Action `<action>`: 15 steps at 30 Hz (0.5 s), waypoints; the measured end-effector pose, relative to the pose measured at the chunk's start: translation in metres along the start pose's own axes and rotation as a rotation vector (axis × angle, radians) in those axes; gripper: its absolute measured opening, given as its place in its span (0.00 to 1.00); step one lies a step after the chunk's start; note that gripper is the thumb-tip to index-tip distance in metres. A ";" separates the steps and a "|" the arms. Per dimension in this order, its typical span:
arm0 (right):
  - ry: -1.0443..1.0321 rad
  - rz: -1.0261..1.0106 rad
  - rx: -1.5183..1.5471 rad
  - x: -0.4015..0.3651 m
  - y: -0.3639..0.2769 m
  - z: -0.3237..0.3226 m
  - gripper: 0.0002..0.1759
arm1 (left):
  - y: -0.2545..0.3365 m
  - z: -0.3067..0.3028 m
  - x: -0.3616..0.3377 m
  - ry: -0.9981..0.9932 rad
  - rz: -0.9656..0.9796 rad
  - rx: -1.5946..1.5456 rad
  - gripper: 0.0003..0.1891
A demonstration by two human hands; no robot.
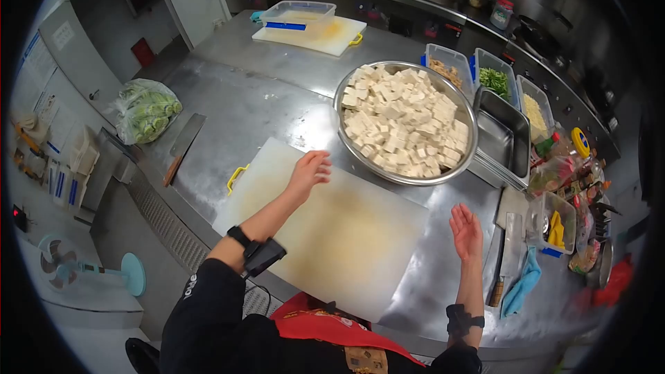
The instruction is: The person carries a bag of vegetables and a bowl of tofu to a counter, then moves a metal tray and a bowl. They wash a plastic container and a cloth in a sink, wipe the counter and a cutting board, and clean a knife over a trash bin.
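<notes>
My left hand [311, 174] hovers over the upper part of a white cutting board [325, 235], empty, its fingers loosely bent. To the right of the board, above the steel table, my right hand [467, 230] is held up with fingers stretched out and nothing in it. Beyond both hands stands a large steel bowl [474, 140] heaped with white tofu cubes [405, 121]. The board's surface is wet and yellowish in the middle, and a yellow handle [237, 179] shows at its left edge.
Left: a cleaver [181, 147] and bagged green vegetables [147, 112]. Right: another cleaver [509, 253], a blue cloth [522, 284], steel pans [504, 131], and tubs of chopped greens [494, 82] and other food. A plastic box [299, 14] sits on a second board [339, 40] behind.
</notes>
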State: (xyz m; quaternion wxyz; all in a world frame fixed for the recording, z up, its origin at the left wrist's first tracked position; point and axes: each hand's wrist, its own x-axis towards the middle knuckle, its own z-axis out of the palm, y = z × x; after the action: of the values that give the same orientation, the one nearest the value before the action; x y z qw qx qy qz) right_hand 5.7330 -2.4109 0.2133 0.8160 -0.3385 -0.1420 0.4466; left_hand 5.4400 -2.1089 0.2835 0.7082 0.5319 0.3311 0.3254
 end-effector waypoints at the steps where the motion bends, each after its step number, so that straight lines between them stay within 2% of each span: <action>1: 0.012 -0.021 -0.005 0.008 0.000 0.006 0.24 | 0.004 0.010 0.015 -0.022 -0.004 -0.030 0.11; 4: 0.085 -0.022 -0.079 0.022 0.009 0.034 0.23 | 0.009 0.034 0.042 0.001 -0.108 -0.083 0.14; 10: 0.011 -0.116 -0.096 0.066 0.023 0.047 0.19 | 0.008 0.051 0.067 -0.160 -0.134 -0.208 0.13; 13: 0.144 -0.178 -0.251 0.055 0.011 0.045 0.18 | -0.019 0.064 0.073 -0.254 -0.207 -0.286 0.12; 15: 0.259 -0.187 -0.338 0.055 -0.005 0.048 0.16 | -0.025 0.082 0.066 -0.252 -0.183 -0.299 0.13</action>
State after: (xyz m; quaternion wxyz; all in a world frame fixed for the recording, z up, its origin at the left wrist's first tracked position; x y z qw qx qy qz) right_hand 5.7411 -2.3473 0.2482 0.7969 -0.5103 -0.1397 0.2915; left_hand 5.5472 -2.1055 0.2691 0.8416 0.4253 0.2348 0.2359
